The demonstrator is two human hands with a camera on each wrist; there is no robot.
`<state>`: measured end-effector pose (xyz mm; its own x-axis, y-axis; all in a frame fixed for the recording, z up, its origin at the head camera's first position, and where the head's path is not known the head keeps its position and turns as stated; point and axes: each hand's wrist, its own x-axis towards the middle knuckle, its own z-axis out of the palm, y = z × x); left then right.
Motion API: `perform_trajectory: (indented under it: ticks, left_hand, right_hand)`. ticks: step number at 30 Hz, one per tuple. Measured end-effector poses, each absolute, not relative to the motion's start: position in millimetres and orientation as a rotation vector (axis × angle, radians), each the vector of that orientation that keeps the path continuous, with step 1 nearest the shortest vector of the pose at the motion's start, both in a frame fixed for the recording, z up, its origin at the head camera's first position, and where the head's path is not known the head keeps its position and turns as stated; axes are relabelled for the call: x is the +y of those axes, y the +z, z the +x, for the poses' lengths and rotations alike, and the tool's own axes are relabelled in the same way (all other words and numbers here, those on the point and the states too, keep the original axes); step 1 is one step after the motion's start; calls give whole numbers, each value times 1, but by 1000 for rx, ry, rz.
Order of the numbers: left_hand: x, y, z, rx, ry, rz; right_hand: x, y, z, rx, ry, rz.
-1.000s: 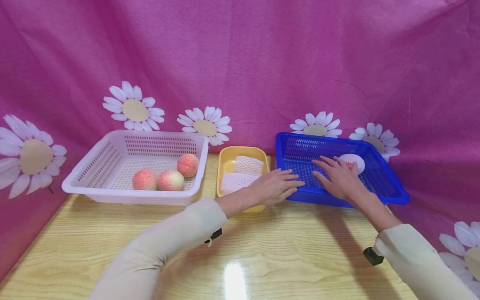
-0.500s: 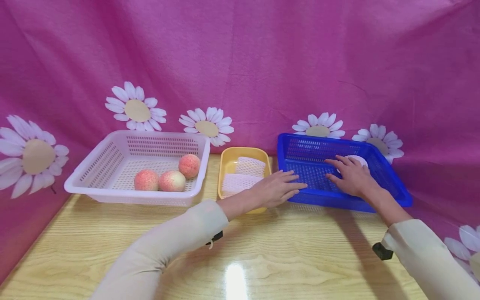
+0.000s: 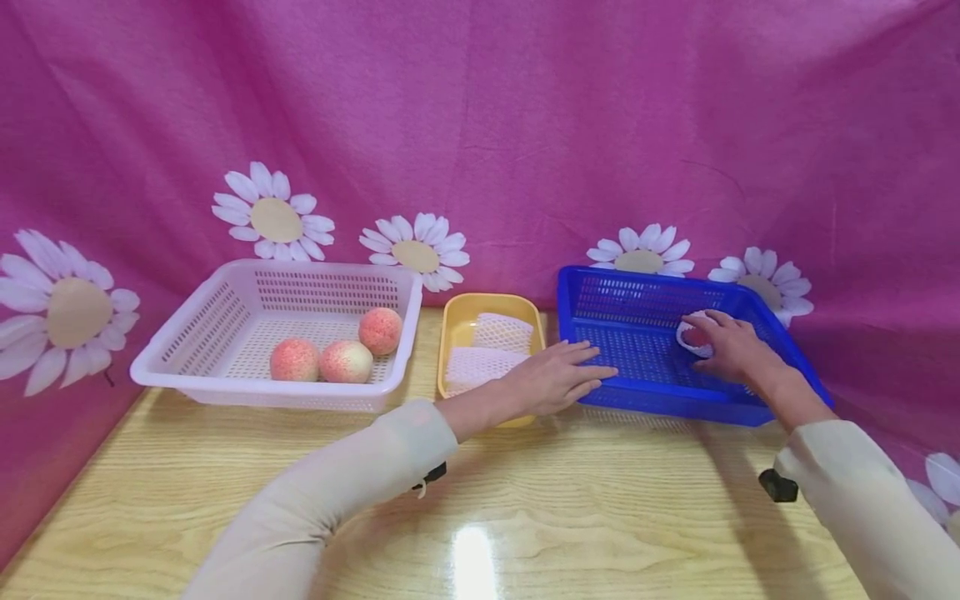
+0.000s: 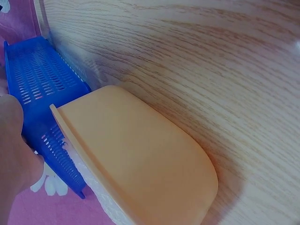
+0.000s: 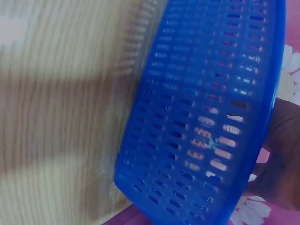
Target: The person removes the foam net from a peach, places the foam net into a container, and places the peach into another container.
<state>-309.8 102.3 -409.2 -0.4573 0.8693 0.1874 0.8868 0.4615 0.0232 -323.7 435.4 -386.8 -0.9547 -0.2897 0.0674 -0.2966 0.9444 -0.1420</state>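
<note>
Glossy pale wood fills the bottom of the frame, a lamp glare on the table (image 3: 465,533) near its front edge. Above it at centre, the left hand (image 3: 558,379) lies flat with straight fingers on the near rim of the blue basket (image 3: 637,400), holding nothing. Right of centre, the right hand (image 3: 731,346) curls round a peach in white foam netting (image 3: 693,336) inside that basket; loose netting could slide off, or the light basket could skid. Just left sits a yellow tray (image 3: 448,333) of spare nets, then a white basket (image 3: 195,333) with three bare peaches (image 3: 347,361). Pink daisy-printed cloth (image 3: 480,125) closes the top.
</note>
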Motion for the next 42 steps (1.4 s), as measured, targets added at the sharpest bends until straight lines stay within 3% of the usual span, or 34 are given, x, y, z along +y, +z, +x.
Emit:
perform_trajectory:
  ticks: [14, 42]
  left_hand:
    - [102, -409, -310, -2542, -139, -1545]
    - [101, -409, -309, -2543, -67, -1521]
  right_hand:
    - [446, -381, -339, -3072, 103, 537]
    - [460, -385, -349, -3263, 177, 312]
